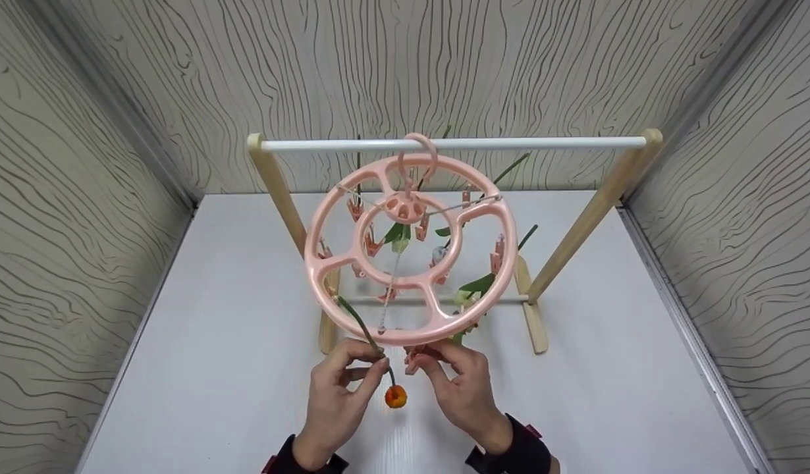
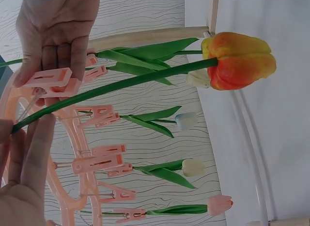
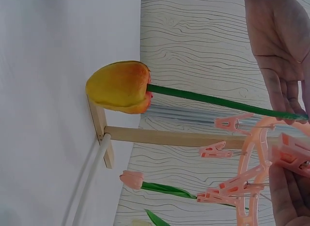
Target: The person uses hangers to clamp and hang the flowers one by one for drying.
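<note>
My left hand (image 1: 342, 388) pinches the green stem of an orange-yellow tulip (image 2: 242, 61) between thumb and fingers. The bloom points down, below the rim of a pink round clip hanger (image 1: 411, 338). At the near side of that rim, my right hand (image 1: 464, 385) grips a pink clothespin (image 2: 48, 79) that hangs from the hanger. In the left wrist view the tulip stem crosses close to this clothespin. The right wrist view shows the same clothespin (image 3: 293, 154) between the right fingers, just below the stem end.
A white rail (image 1: 543, 143) on a wooden stand (image 1: 589, 220) carries the hanger by its hook. More clothespins hold other tulips upside down, among them a pink tulip (image 2: 220, 205), a white tulip (image 2: 193, 168) and a blue tulip (image 2: 186, 121). A white tabletop (image 1: 234, 368) lies underneath.
</note>
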`<action>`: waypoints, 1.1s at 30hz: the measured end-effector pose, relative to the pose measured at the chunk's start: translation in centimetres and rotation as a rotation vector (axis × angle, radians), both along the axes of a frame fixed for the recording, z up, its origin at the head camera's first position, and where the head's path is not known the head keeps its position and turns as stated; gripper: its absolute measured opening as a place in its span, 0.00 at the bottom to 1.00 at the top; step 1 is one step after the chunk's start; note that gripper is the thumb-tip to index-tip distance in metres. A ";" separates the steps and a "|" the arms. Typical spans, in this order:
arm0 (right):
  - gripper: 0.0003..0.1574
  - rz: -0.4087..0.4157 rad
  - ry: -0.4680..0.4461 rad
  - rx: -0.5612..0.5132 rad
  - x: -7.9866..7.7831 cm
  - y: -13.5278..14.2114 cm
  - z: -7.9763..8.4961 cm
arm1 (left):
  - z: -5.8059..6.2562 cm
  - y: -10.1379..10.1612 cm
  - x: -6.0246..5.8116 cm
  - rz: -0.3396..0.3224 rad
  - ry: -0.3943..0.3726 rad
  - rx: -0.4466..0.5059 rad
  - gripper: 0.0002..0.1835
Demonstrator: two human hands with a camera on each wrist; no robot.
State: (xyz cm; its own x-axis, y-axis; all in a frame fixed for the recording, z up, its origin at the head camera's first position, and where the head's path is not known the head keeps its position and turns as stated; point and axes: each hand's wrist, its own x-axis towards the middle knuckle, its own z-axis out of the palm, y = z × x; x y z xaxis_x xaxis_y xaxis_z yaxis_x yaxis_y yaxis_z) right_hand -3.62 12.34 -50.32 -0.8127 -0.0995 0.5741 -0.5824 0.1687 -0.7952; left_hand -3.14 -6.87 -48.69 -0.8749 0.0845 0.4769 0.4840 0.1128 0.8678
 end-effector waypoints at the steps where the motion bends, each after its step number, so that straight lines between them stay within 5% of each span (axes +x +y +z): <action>1: 0.18 -0.003 0.006 0.004 0.0 0.0 0.0 | 0.0 0.1 0.0 -0.004 0.009 -0.001 0.12; 14: 0.18 -0.045 0.049 0.046 0.0 0.1 0.2 | -0.4 1.4 0.1 -0.005 0.129 -0.035 0.13; 33: 0.22 -0.041 0.054 0.080 0.2 0.4 -0.1 | -0.8 2.2 -0.1 0.013 0.125 -0.057 0.16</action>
